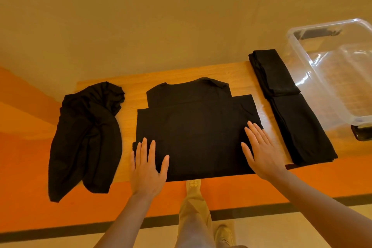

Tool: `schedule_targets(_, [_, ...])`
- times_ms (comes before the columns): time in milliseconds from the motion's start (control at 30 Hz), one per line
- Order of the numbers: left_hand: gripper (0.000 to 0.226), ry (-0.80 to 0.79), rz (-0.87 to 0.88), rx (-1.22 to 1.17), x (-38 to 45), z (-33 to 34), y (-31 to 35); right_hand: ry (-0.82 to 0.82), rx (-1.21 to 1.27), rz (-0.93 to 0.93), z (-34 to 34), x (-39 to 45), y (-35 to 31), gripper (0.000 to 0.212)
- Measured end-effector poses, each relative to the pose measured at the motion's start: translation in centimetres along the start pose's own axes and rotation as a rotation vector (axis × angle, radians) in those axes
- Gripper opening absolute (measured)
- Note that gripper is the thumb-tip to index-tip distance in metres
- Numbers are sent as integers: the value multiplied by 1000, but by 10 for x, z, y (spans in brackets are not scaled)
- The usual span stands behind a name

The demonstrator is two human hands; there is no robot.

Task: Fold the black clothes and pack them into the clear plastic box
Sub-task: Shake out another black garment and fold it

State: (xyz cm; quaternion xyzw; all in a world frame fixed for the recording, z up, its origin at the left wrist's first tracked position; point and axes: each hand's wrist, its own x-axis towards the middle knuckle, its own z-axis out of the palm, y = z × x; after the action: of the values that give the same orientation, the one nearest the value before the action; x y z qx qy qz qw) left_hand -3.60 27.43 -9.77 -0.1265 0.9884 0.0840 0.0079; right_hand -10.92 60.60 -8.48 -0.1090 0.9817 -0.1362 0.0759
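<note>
A black T-shirt [193, 127] lies flat in the middle of the wooden table [132, 90], its sides folded inward and its collar pointing away from me. My left hand [148, 167] presses flat on its near left corner. My right hand [261, 151] lies flat on its near right edge, fingers straight. A crumpled black garment [86, 137] sits at the left, hanging over the table's front edge. Folded black clothes [289, 106] lie in a long strip at the right. The clear plastic box [314, 62] stands beyond them at the far right, with nothing visible inside.
The table is small and backs onto a beige wall. An orange floor with a dark stripe lies below its front edge. My legs in beige trousers and light shoes [193, 185] stand close under the table's front. A black latch [362, 133] sticks out from the box's near corner.
</note>
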Motion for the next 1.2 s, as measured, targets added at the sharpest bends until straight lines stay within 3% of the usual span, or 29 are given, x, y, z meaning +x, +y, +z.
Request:
schedule_targets(133, [74, 2, 47, -10, 36, -6, 5, -10, -56, 4, -13, 36, -1, 63])
schedule_targets(367, [67, -136, 80, 17, 114, -2, -5, -131, -136, 142, -11, 101, 18, 77])
schedule_targets(567, [76, -94, 139, 33, 141, 4, -14, -119, -168, 163, -10, 126, 21, 84])
schedule_targets(700, [70, -19, 179, -15, 165, -4, -1, -23, -154, -6, -21, 153, -1, 71])
schedule_targets(867, [70, -74, 293, 18, 215, -4, 24, -136, -78, -272, -17, 208, -40, 68])
schedule_targets(1100, [84, -146, 287, 41, 245, 5, 21, -82, -155, 46, -18, 269, -13, 70])
schedule_targets(1200, [88, -136, 302, 38, 249, 3, 17, -66, -160, 21, -24, 269, -7, 69])
